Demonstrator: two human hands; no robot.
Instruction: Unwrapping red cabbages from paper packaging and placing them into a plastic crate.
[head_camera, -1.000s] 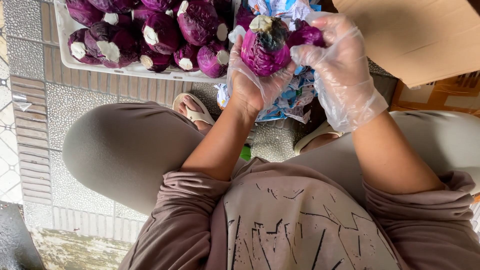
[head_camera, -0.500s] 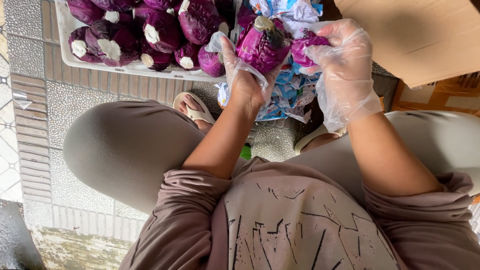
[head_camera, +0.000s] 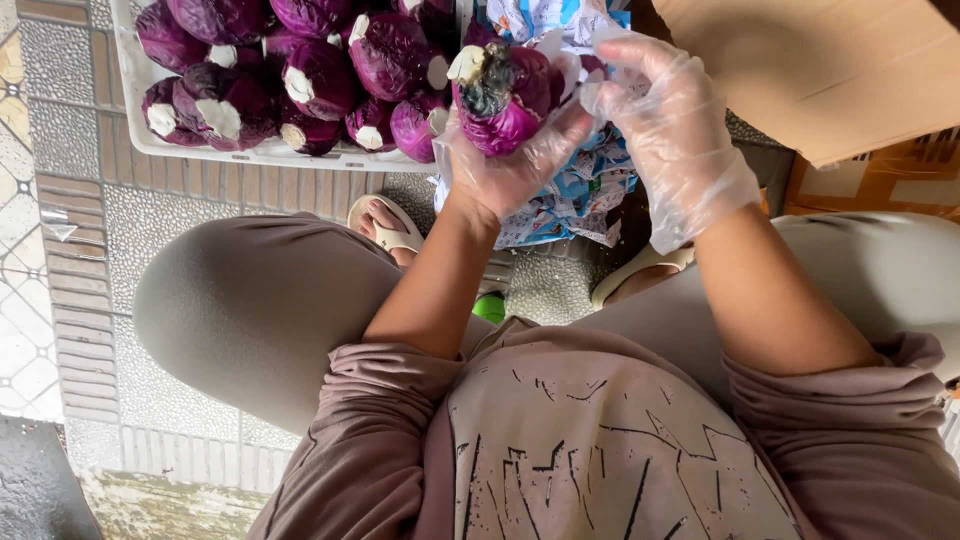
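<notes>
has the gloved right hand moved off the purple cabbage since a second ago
Yes: the right hand has lifted off the round purple cabbage, toward the brown cardboard box.

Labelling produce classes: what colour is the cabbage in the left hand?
Deep purple cabbage with a pale, darkened stem end, cupped in the gloved left hand; head view.

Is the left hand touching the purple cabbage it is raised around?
Touching. The head view shows the gloved left hand cupping the purple cabbage from below, thumb pressed against its side, no gap.
</notes>
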